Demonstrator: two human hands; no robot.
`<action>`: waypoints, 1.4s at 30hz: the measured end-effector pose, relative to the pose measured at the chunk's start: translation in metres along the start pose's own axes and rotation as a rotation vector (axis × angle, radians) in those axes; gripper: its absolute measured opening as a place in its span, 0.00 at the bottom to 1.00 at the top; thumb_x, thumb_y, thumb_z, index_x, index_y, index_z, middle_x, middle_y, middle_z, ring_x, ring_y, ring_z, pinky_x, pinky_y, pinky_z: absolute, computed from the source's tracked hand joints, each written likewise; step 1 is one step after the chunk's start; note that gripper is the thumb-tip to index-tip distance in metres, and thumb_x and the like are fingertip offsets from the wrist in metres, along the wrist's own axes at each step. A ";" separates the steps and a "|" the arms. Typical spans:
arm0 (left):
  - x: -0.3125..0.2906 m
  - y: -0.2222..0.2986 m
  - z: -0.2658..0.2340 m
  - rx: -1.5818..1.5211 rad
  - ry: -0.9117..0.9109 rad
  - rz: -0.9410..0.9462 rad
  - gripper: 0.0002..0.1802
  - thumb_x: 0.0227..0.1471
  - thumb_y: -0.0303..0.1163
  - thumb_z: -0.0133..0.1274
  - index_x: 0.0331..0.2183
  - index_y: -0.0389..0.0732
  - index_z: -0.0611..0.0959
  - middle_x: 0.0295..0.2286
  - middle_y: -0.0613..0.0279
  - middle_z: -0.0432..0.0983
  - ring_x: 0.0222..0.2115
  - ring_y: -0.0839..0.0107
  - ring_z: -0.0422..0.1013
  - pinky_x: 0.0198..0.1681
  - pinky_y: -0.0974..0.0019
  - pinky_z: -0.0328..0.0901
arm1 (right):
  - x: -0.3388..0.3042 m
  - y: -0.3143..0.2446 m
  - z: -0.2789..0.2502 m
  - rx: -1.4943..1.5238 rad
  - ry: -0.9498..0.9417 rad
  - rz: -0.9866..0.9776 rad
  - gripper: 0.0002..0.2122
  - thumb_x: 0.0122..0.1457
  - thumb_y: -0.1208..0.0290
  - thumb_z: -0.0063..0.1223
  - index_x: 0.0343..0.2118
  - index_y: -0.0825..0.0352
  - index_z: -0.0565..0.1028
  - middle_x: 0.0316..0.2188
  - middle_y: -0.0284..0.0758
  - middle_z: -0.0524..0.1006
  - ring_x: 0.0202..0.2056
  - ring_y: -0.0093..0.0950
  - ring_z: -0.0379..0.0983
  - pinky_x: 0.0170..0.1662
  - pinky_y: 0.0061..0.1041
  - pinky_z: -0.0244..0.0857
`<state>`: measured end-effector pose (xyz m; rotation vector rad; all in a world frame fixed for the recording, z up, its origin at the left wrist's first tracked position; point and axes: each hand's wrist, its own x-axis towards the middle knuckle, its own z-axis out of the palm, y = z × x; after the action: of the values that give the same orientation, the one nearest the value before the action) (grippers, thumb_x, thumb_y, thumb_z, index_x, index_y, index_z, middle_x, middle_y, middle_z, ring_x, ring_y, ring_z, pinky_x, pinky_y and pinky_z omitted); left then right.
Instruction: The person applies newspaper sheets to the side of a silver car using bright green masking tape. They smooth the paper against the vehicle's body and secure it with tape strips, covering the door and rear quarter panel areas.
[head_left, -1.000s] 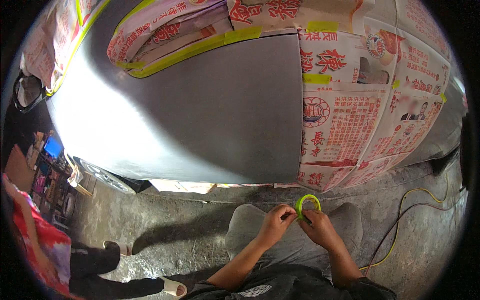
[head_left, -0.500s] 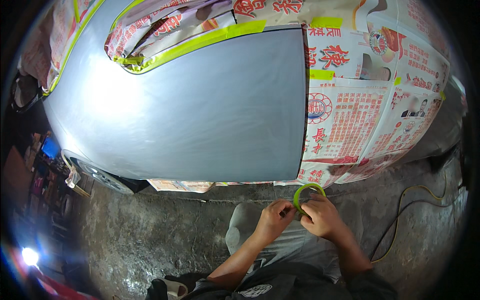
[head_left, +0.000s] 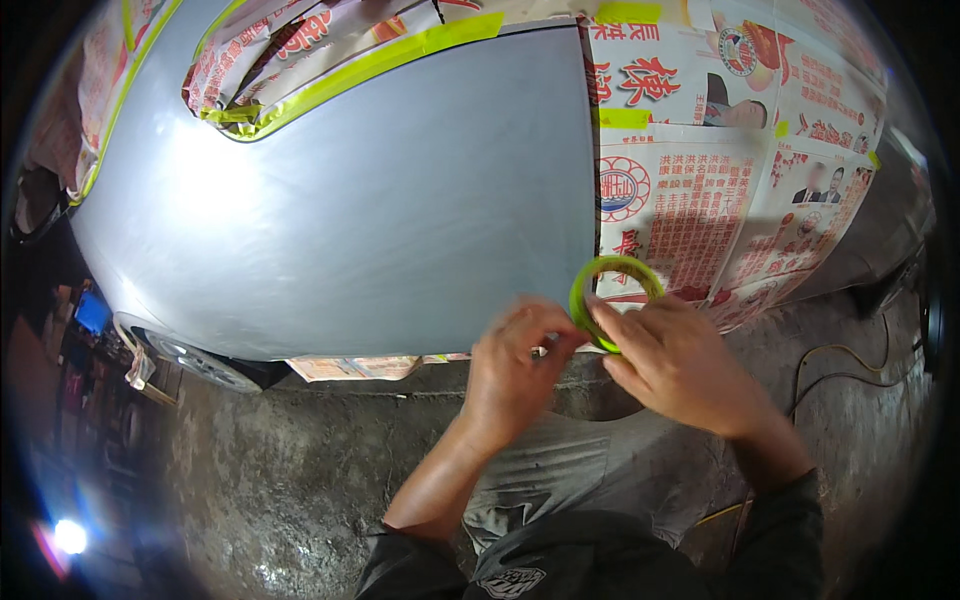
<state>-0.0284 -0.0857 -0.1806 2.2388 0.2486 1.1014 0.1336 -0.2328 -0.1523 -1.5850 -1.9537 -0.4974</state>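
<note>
Unwinding step, I judge: my right hand (head_left: 680,360) clamps the green tape roll (head_left: 580,302), two o'clock from my left hand (head_left: 512,370) (blurred, cannot tell its hold); next calls for steady pull.

Red characters (head_left: 648,80) — on newspaper (head_left: 715,140), white logo (head_left: 510,583) — on shirt (head_left: 590,550)

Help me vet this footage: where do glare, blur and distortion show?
All in the head view: glare whitens the left part of the grey car panel; a bright lamp flares at lower left; the left hand looks motion-blurred; fisheye distortion curves the car's outline.
</note>
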 end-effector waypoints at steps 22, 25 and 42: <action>0.175 -0.002 -0.114 0.479 0.694 0.171 0.13 0.51 0.42 0.68 0.32 0.42 0.90 0.35 0.63 0.80 0.44 0.60 0.66 0.52 0.58 0.61 | 0.164 0.013 -0.138 -1.071 -0.114 -0.304 0.17 0.60 0.75 0.53 0.52 0.65 0.80 0.26 0.42 0.78 0.27 0.33 0.80 0.28 0.30 0.76; 0.172 -0.003 -0.120 0.382 0.647 0.145 0.13 0.52 0.42 0.67 0.33 0.42 0.90 0.35 0.63 0.80 0.44 0.60 0.66 0.53 0.58 0.61 | 0.165 0.011 -0.137 -1.091 -0.123 -0.287 0.16 0.60 0.75 0.54 0.52 0.66 0.80 0.27 0.42 0.79 0.27 0.33 0.80 0.29 0.30 0.77; 0.172 0.005 -0.095 0.449 0.662 0.232 0.12 0.53 0.38 0.67 0.34 0.40 0.89 0.32 0.62 0.81 0.39 0.60 0.70 0.52 0.57 0.62 | 0.161 0.004 -0.138 -1.082 -0.119 -0.205 0.14 0.60 0.74 0.54 0.49 0.67 0.80 0.26 0.44 0.79 0.27 0.36 0.82 0.29 0.32 0.79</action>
<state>0.0078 0.0251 -0.0220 2.2307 0.5635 2.0713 0.1428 -0.1941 0.0558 -2.0107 -2.0451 -1.7994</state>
